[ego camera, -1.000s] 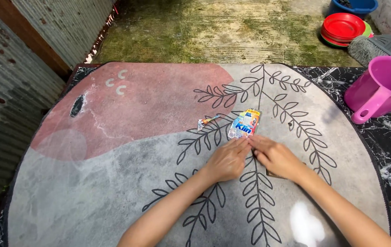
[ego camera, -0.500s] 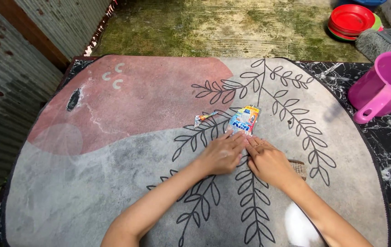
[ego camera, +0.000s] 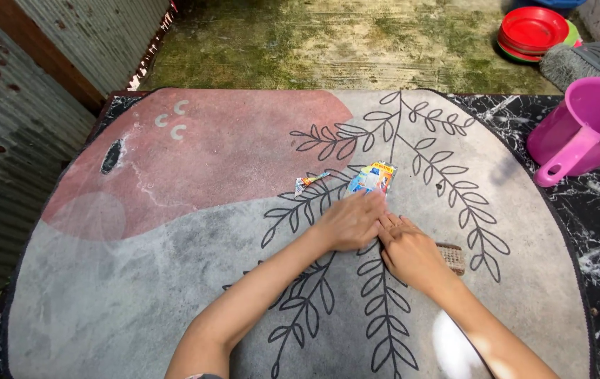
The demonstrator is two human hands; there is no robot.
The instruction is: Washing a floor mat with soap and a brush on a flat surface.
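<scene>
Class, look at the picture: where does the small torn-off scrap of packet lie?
In the head view the torn scrap lies on the mat, just left of the blue sachet and above the left hand.

Two bare forearms, no sleeves or jewellery

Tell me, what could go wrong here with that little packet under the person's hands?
The left hand presses on the small blue sachet; if it is open, its contents might squirt over the leaf-patterned mat. The torn-off strip lies loose beside it and could easily blow away outdoors. The brown scrub brush sits just behind the right hand and might get knocked.
</scene>
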